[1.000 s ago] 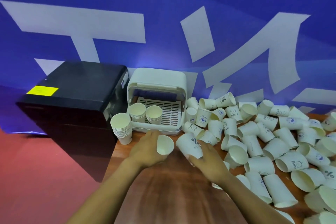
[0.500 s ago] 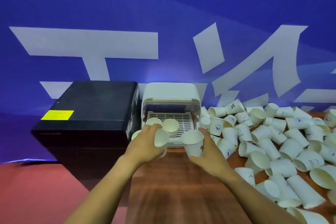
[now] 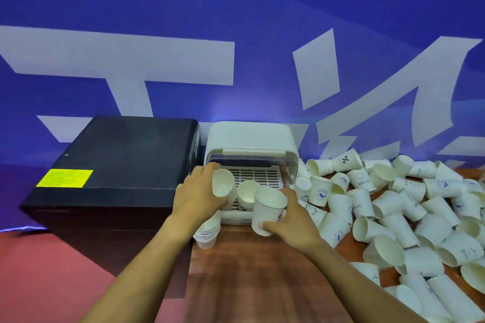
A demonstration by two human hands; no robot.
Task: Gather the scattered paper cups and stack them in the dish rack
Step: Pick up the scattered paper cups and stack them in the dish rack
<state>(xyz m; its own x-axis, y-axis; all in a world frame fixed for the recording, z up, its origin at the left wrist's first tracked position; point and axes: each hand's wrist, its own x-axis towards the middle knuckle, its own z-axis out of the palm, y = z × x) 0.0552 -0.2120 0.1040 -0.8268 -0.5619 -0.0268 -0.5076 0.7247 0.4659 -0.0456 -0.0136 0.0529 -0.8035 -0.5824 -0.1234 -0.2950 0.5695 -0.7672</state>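
- The left hand [image 3: 199, 195] grips a paper cup [image 3: 222, 186] with fingers curled round its side; the cup is tilted, its open mouth turned toward the camera, and it sits at the front left of the dish rack's opening.
- The right hand [image 3: 290, 217] holds a second cup [image 3: 266, 211] — thumb across the lower wall, fingers wrapped behind — mouth up and leaning slightly, just in front of the rack's front edge.
- The dish rack [image 3: 252, 139] is a white box with a raised lid and a slatted tray inside, standing at the back of the wooden surface [image 3: 249, 278] against the wall.
- Inside it a stack of nested cups [image 3: 246, 195] stands upright on the tray, between the two held cups.
- Another stack [image 3: 207, 233] stands on the surface just in front of the rack's left corner, partly hidden by the left wrist.
- To the right of the rack a pile of loose cups [image 3: 388, 207] covers the surface, most lying on their sides, some printed with "HELLO" or a percent sign.
- A black box [image 3: 118, 157] with a yellow label [image 3: 64, 178] stands just left of the rack.
- Behind everything hangs a blue wall [image 3: 236, 8] with large white shapes.
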